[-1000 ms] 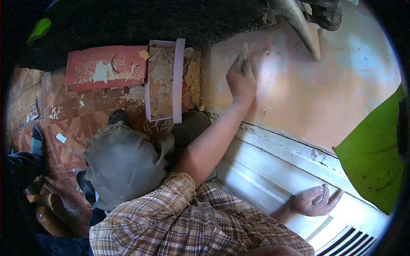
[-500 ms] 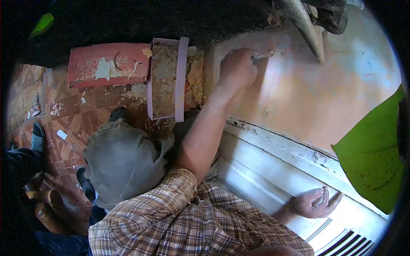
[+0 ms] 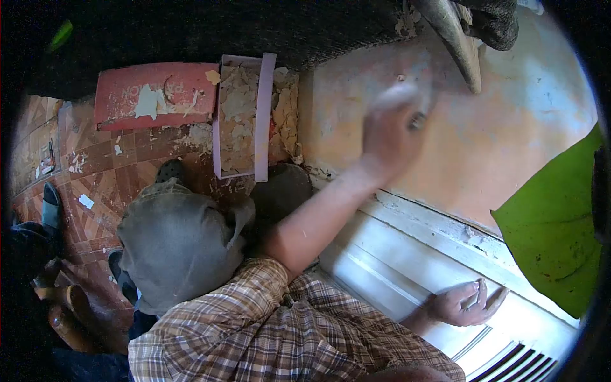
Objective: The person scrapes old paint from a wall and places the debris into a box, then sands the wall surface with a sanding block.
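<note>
Nearest to the head camera I was watching through, a brown plaid shirt (image 3: 216, 318) filled the lower middle of my feed. Beside it, toward the view's left, a rounded bulge of gray cloth (image 3: 181, 242) hid part of the floor.

Past the shirt's right edge, I saw the right hand (image 3: 461, 304) against a white panel (image 3: 375, 254); whether it touched, I could not tell. Its fingers were parted and loosely curled.

Farther out, the bare left forearm (image 3: 318, 216) reached up to the left hand (image 3: 394, 130), which was in front of a patchy peach wall (image 3: 458, 146). That hand was blurred: its fingers looked drawn in, but I could not tell whether they were pressed together or pinching something. On its right side I noticed a dark spot (image 3: 417, 120), too smeared to name.

The wall spread across the upper right, with a small chipped mark (image 3: 401, 78) just above the knuckles. A green leaf-shaped sheet (image 3: 554, 223) covered part of the right side, and a worn wooden shaft (image 3: 449, 41) slanted down before the wall.

At the wall's left edge, an open lilac-rimmed box (image 3: 261, 127) held peeled flakes (image 3: 238, 89). A red lid (image 3: 118, 105) with torn white patches lay next to it. Farther left I saw scraps on the wood-patterned floor (image 3: 83, 239) and a slipper (image 3: 52, 204).
</note>
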